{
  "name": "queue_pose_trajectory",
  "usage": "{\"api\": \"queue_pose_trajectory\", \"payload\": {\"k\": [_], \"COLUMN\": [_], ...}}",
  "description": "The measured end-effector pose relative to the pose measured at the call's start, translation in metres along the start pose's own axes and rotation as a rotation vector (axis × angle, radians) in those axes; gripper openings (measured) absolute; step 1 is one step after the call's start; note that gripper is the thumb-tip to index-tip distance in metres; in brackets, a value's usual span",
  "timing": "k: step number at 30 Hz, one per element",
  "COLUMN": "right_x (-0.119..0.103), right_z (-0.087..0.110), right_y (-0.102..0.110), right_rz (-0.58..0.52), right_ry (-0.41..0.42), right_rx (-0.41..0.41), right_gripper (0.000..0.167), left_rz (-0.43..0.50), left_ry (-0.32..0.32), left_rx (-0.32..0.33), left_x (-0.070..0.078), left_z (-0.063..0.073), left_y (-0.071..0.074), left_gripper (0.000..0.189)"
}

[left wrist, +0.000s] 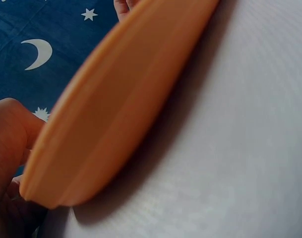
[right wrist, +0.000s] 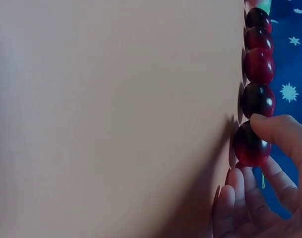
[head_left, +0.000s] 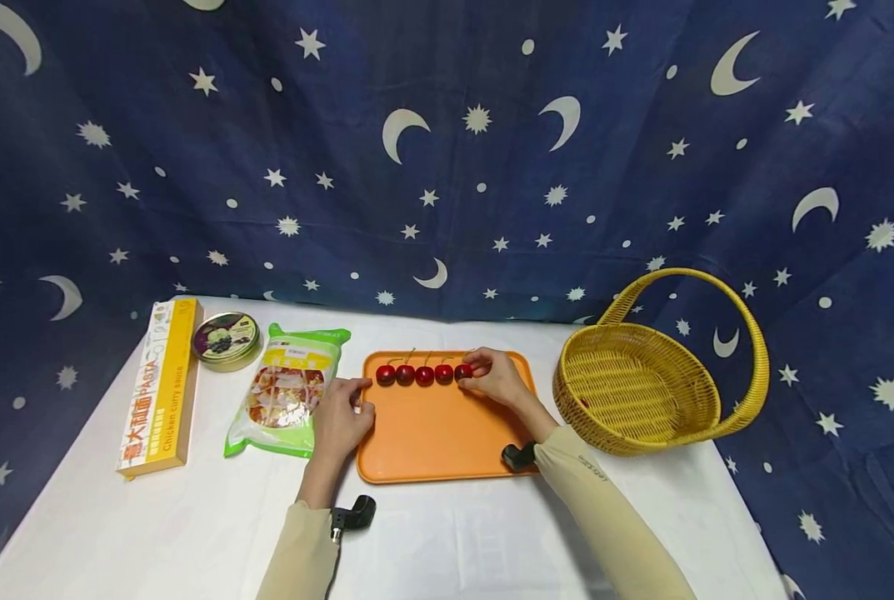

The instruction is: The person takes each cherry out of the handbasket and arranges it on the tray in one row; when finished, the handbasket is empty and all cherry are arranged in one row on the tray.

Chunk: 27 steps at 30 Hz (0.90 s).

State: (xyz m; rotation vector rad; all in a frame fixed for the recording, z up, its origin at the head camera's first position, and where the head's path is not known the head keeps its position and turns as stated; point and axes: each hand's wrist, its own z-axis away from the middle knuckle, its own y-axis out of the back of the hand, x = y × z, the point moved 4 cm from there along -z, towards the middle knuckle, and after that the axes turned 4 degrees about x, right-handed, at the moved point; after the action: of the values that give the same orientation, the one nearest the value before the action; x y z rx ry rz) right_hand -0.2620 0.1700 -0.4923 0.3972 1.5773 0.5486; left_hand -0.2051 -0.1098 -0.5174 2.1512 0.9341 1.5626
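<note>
Several dark red cherries (head_left: pixel 424 376) form a row along the far side of an orange tray (head_left: pixel 439 442). My right hand (head_left: pixel 497 379) pinches the rightmost cherry (right wrist: pixel 251 144); the right wrist view shows the thumb on one side and fingers on the other, with the cherry close to its neighbour. At the tray's left rim, my left hand (head_left: pixel 342 421) holds the edge with curled thumb and fingers, partly hidden behind the tray's end in the left wrist view. Thin stems rise from some cherries.
Right of the tray stands a yellow woven basket (head_left: pixel 566 408) with a tall handle. To the left are a green-edged food bag (head_left: pixel 287 392), a round tin (head_left: pixel 226 340) and a yellow-white pasta box (head_left: pixel 163 383). A dark blue star-and-moon cloth (head_left: pixel 447 167) hangs behind the white table (head_left: pixel 447 542).
</note>
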Motion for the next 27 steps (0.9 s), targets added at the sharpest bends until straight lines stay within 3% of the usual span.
{"api": "queue_pose_trajectory", "payload": {"k": [12, 18, 23, 27], "right_x": [-0.001, -0.002, -0.007, -0.006], "right_z": [0.002, 0.003, 0.006, 0.009], "right_y": [0.000, 0.021, 0.049, 0.052], "right_rz": [-0.054, -0.092, -0.051, -0.043], "right_ry": [-0.019, -0.023, -0.037, -0.030], "right_rx": [0.004, -0.003, 0.065, 0.034], "right_gripper": [0.038, 0.038, 0.026, 0.025], "left_rz": [-0.005, 0.000, -0.004, 0.006], "left_ry": [0.010, 0.005, 0.003, 0.001], "left_rx": [0.002, 0.007, 0.013, 0.014], "left_x": [0.000, 0.001, 0.000, 0.001], "left_z": [0.001, 0.002, 0.001, 0.002], "left_y": [-0.001, -0.002, -0.001, -0.002], "left_gripper": [0.033, 0.033, 0.033, 0.033]}}
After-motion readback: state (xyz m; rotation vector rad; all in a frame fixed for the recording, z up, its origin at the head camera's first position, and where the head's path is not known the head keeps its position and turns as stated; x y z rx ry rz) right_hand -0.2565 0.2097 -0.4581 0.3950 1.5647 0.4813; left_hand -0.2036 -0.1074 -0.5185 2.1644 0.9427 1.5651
